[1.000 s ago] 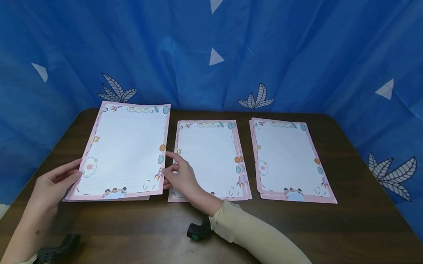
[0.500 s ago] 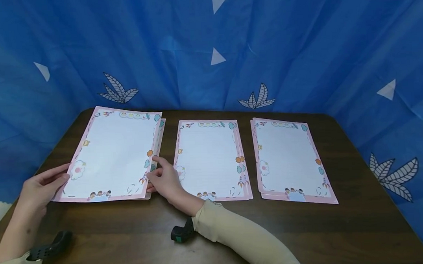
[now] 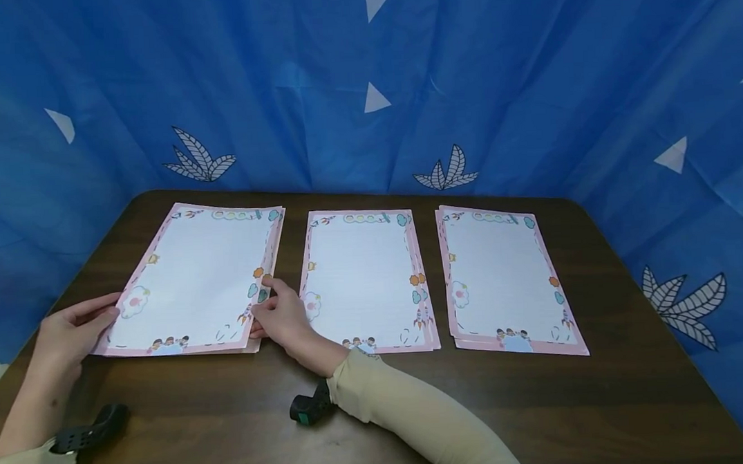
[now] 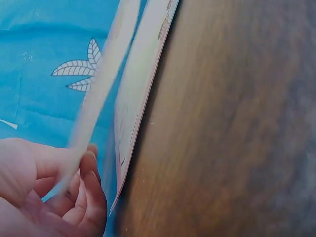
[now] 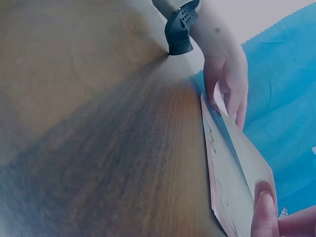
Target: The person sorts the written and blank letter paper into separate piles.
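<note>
My left hand (image 3: 65, 337) pinches the left edge of a sheet of paper (image 3: 193, 278), white with a pink cartoon border. On its opposite edge, my right hand (image 3: 288, 320) grips the same sheet between thumb and fingers. Below it lies another bordered sheet (image 4: 136, 98), mostly covered in the head view, where only a strip shows along the right. Both wrist views show a gap between the held paper and the one underneath. A middle stack of matching sheets (image 3: 361, 281) lies just right of my right hand.
A right-hand stack of the same sheets (image 3: 504, 281) lies on the brown wooden table (image 3: 380, 425), its layers slightly offset. Behind the table hangs a blue curtain (image 3: 317, 137) with leaf and triangle prints. Black wrist devices (image 3: 310, 406) sit on both forearms.
Both hands have carried the held sheet left and lower, until it nearly lines up with the sheet beneath. Over the last half second the movement is small. The other stacks stay put.
</note>
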Action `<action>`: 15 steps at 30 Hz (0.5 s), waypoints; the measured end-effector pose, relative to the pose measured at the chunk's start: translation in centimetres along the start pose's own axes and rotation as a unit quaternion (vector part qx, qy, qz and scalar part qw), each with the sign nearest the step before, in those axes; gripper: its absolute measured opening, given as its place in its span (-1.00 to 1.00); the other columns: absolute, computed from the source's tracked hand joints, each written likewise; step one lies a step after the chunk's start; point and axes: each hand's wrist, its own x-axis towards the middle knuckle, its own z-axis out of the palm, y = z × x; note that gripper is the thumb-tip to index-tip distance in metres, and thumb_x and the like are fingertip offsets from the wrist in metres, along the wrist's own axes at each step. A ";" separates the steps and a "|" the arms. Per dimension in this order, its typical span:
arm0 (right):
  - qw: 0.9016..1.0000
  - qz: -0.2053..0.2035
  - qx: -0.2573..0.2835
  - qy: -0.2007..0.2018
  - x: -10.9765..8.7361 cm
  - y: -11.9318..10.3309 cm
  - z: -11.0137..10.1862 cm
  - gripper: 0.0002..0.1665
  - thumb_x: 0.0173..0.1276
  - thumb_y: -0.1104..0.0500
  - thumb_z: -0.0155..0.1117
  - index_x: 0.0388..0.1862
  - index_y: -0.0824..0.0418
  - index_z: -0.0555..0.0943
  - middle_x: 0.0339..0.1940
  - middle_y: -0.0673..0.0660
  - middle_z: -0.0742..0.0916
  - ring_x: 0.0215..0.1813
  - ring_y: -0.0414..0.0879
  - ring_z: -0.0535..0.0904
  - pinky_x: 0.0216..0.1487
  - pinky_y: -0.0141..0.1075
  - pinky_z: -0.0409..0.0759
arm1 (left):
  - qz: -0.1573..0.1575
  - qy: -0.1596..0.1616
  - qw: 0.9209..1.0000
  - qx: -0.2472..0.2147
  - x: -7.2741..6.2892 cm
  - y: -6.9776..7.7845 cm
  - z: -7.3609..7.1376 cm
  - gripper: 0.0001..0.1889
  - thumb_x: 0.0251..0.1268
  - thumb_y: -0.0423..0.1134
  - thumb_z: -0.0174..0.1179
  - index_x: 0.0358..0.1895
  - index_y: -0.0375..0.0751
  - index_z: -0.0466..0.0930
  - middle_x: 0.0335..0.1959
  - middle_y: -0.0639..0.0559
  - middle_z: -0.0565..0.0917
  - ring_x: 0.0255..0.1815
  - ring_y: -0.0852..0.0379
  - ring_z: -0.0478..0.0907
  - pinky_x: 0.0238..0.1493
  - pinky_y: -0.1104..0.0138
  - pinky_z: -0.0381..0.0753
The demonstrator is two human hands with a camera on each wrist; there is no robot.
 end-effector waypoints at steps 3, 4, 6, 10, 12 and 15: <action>1.000 0.009 0.002 -0.001 0.1 0.0 0.0 -0.43 0.24 0.47 0.19 0.24 0.23 0.42 -0.57 0.10 0.58 -0.71 -0.10 0.51 -0.59 -0.27 0.59 | 0.015 0.002 1.000 0.011 0.1 -0.1 0.1 -0.40 0.33 -0.05 0.12 0.28 -0.42 0.32 -0.09 -0.02 0.48 -0.22 0.19 0.34 -0.44 0.57 0.47; 1.000 0.010 0.003 -0.003 0.1 0.0 0.0 -0.44 0.24 0.48 0.18 0.23 0.25 0.42 -0.57 0.11 0.58 -0.70 -0.09 0.52 -0.59 -0.27 0.60 | 0.018 0.001 1.000 0.018 0.2 -0.2 0.1 -0.40 0.33 -0.05 0.12 0.27 -0.43 0.32 -0.08 -0.08 0.49 -0.21 0.16 0.35 -0.44 0.57 0.46; 1.000 0.010 0.003 -0.007 0.0 0.1 -0.1 -0.44 0.24 0.48 0.18 0.24 0.27 0.42 -0.56 0.11 0.58 -0.69 -0.06 0.54 -0.58 -0.26 0.60 | 0.024 -0.002 0.999 0.033 0.2 -0.2 0.2 -0.39 0.33 -0.03 0.11 0.27 -0.45 0.32 -0.02 -0.24 0.50 -0.19 0.09 0.36 -0.45 0.57 0.46; 1.000 0.006 0.003 -0.015 0.1 0.1 -0.3 -0.43 0.24 0.49 0.17 0.25 0.30 0.40 -0.56 0.13 0.58 -0.66 -0.02 0.57 -0.56 -0.23 0.61 | 0.026 -0.007 0.998 0.059 0.2 -0.1 0.3 -0.37 0.35 0.00 0.07 0.27 -0.46 0.29 0.15 -0.51 0.34 -0.13 -0.11 0.34 -0.48 0.56 0.43; 1.000 0.009 0.000 -0.013 0.2 0.0 -0.4 -0.44 0.25 0.48 0.18 0.25 0.30 0.41 -0.55 0.12 0.58 -0.65 -0.02 0.58 -0.54 -0.24 0.61 | 0.029 -0.008 0.998 0.056 0.2 -0.1 0.4 -0.37 0.35 0.00 0.07 0.27 -0.48 0.29 0.15 -0.51 0.34 -0.14 -0.09 0.34 -0.48 0.56 0.44; 1.000 0.019 -0.009 -0.011 0.1 -0.2 -0.6 -0.45 0.26 0.44 0.17 0.26 0.30 0.41 -0.51 0.11 0.58 -0.61 -0.02 0.60 -0.51 -0.24 0.62 | 0.029 -0.009 0.998 0.052 0.2 -0.1 0.5 -0.36 0.34 0.00 0.08 0.26 -0.50 0.29 0.14 -0.50 0.34 -0.16 -0.06 0.34 -0.48 0.56 0.45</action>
